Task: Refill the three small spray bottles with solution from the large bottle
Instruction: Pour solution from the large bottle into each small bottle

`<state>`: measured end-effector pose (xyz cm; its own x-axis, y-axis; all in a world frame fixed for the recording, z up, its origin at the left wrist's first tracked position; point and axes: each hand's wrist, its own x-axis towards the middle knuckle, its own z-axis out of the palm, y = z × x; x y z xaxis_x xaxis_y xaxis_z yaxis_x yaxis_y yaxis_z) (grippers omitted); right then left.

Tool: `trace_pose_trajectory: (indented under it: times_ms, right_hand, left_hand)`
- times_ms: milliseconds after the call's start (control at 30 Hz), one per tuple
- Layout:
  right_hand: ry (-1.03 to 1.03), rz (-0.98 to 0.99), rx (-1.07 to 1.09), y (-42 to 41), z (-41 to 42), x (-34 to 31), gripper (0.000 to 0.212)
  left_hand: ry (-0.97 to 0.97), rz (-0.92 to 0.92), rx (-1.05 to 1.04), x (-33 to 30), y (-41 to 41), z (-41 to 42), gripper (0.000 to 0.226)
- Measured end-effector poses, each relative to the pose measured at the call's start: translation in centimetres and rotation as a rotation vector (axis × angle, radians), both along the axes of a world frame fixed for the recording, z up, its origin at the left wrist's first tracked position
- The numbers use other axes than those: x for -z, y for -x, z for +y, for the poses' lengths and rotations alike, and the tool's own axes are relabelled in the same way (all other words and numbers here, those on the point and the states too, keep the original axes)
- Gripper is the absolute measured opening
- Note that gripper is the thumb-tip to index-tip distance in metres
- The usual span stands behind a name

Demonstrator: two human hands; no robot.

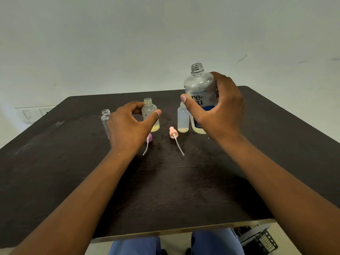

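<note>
The dark wood-grain table (165,190) in front of me carries everything. Landmark: the large bottle (201,92), uncapped, standing at the far right with a little pale liquid at its base. Just left of it, nearly touching, stands a frosted small bottle (183,119), open. Further left stands a second open small bottle (150,115) holding yellowish liquid. Furthest left stands a clear small bottle (105,118), also open. Nearer me than the large bottle, to its left, lie a pink spray head (173,133) and a purple spray head (150,138), each with its dip tube pointing toward me.
</note>
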<state>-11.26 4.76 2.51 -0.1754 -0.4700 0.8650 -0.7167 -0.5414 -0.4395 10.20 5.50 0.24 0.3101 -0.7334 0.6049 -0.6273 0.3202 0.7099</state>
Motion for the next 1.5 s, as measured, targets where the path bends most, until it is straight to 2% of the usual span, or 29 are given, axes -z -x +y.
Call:
trace_pose_trajectory:
  times_ms: [500,1033,1200,1300,1500]
  right_hand:
    - [-0.022,0.034,0.001,-0.4,0.2,0.1,0.066]
    - [-0.03,0.056,0.017,-0.6,0.1,0.2,0.066]
    - [-0.033,0.055,0.007,-0.6,0.1,0.3,0.067]
    - [-0.031,0.056,0.007,-0.5,0.2,0.3,0.066]
    - [-0.034,0.047,-0.001,-0.5,0.1,0.3,0.065]
  left_hand:
    - [-0.091,-0.056,-0.025,0.6,-0.1,-2.5,0.047]
    - [-0.21,-0.104,-0.06,0.7,0.2,-2.7,0.041]
    - [-0.22,-0.102,-0.055,0.6,0.2,-2.5,0.055]
    - [-0.18,-0.113,-0.08,0.2,0.2,-2.0,0.069]
    - [0.072,-0.1,-0.22,-2.2,-0.4,0.9,0.041]
